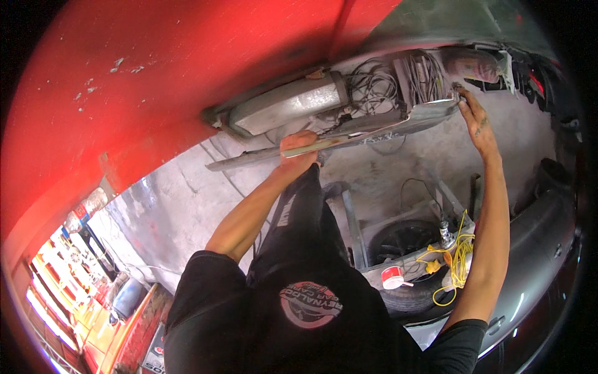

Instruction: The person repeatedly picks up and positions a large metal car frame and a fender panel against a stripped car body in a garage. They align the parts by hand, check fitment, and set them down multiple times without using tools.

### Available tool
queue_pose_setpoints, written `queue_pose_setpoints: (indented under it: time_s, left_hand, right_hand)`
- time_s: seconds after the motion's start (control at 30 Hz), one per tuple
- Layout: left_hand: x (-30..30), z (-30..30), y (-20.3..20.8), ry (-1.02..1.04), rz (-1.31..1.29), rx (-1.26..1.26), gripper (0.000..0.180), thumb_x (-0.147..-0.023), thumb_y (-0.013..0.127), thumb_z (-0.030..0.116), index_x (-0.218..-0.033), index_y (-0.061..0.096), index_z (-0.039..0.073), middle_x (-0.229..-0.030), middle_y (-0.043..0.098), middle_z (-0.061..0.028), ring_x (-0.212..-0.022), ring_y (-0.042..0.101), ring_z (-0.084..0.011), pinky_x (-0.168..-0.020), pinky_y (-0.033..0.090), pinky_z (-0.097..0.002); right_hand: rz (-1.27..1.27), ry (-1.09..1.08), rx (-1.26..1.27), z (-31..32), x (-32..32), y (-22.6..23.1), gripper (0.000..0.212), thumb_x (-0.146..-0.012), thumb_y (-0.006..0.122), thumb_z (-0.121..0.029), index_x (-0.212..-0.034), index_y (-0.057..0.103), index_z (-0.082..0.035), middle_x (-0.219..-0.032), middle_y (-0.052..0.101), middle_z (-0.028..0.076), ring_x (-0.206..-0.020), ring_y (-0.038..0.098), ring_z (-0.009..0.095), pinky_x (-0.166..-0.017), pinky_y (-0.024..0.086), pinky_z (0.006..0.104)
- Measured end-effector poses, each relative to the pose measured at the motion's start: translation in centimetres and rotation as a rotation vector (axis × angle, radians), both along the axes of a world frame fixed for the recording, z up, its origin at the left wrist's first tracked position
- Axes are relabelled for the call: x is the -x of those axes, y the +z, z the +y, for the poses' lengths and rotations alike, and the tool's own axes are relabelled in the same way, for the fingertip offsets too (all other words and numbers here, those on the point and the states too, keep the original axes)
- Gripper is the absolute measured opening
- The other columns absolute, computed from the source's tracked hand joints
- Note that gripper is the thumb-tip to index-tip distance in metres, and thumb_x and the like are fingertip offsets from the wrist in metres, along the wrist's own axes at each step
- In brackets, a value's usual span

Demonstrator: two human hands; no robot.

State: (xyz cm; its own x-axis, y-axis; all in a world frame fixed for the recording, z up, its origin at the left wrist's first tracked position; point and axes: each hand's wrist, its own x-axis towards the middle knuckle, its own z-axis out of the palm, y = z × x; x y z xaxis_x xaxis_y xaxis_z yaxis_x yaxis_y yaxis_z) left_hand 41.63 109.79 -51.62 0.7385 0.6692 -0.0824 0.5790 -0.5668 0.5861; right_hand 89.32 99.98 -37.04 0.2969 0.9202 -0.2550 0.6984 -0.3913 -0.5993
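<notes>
A long, thin grey panel, like a piece of car bodywork, stretches across in front of me, its far right end curving upward. My left hand is closed around the panel's edge near its left part, the fingers over the top. At the right end, my right hand grips the panel's corner with bent fingers; its fingertips are partly hidden. Just beyond the panel, a grey metal case lies along the foot of the red wall. Coiled grey cables are heaped beside it.
Behind my right forearm stands a metal stand with a wheel, a bundled yellow cord and a red-and-white tub. A dark grey car takes up the right side. A blue container sits at lower left.
</notes>
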Motion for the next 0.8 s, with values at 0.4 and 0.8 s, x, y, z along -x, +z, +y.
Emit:
queue_pose_setpoints:
  time_s: [0.4, 0.8]
  left_hand:
    - [-2.1, 6.8, 0.7, 0.097, 0.302, 0.137, 0.041, -0.095, 0.060, 0.046, -0.095, 0.075, 0.008, -0.090, 0.072, -0.0194, -0.088, 0.067, -0.0409, -0.084, 0.049, -0.0504]
    - [2.1, 13.4, -0.8, 0.115, 0.142, 0.076, 0.044, -0.095, 0.064, 0.041, -0.089, 0.068, -0.002, -0.089, 0.067, -0.0287, -0.089, 0.064, -0.0475, -0.078, 0.048, -0.0531]
  right_hand:
    - [-0.156, -0.119, -0.232, 3.9, 3.0, -2.6, 0.055, -0.103, 0.056, -0.033, -0.149, 0.046, -0.005, -0.142, 0.056, 0.026, -0.140, 0.046, 0.040, -0.113, 0.039, 0.0433]
    - [0.288, -0.438, 0.124, -17.8, 14.8, -10.1, 0.056, -0.095, 0.066, -0.026, -0.144, 0.052, -0.003, -0.111, 0.069, 0.025, -0.086, 0.068, 0.027, -0.086, 0.053, 0.0382]
